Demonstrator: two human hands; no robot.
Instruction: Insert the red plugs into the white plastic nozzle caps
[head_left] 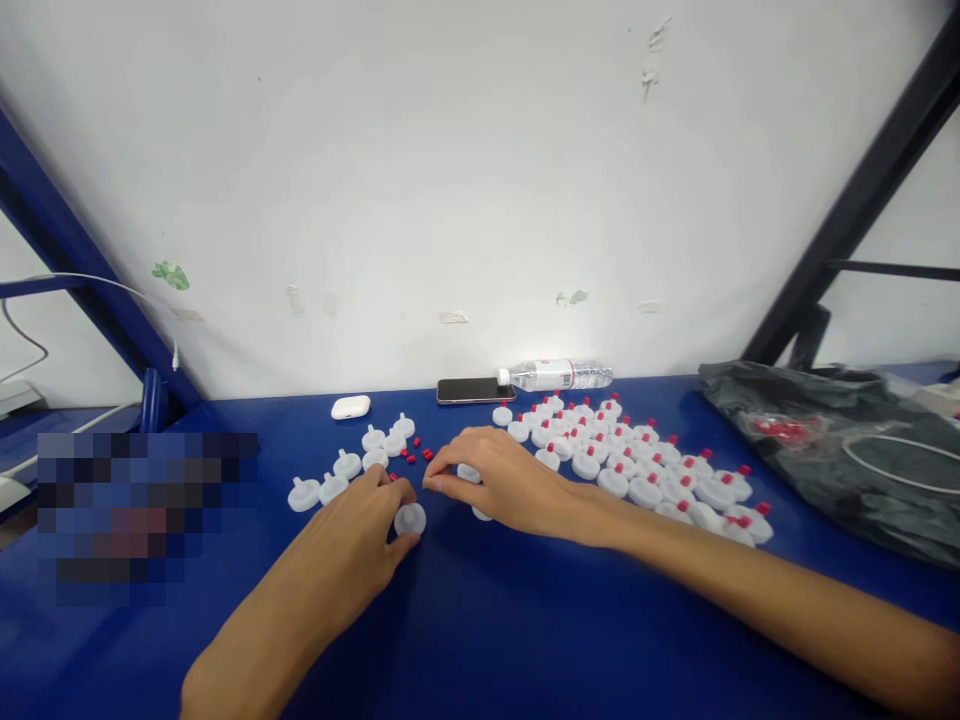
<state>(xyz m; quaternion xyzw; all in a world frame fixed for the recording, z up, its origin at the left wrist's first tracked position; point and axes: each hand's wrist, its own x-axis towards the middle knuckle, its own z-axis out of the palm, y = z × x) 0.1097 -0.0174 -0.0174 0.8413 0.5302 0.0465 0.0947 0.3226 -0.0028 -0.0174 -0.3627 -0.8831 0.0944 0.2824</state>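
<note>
My left hand (360,530) is closed around a white plastic cap (410,519), gripping it between thumb and fingers. To its right, my right hand (495,480) has its thumb and index finger pinched together; whatever is between the tips is too small to make out. White caps partly show beneath that hand. Several loose red pieces (427,454) lie just beyond the two hands. White caps with bare stems (347,464) stand beyond and left of my left hand. On the right are rows of white caps with red tips (613,482).
A phone (472,391) and a clear bottle (562,375) lie along the wall. A white earphone case (351,407) is at the back left. A dark plastic bag (847,450), with a small bag of red pieces (784,430) on it, covers the right side.
</note>
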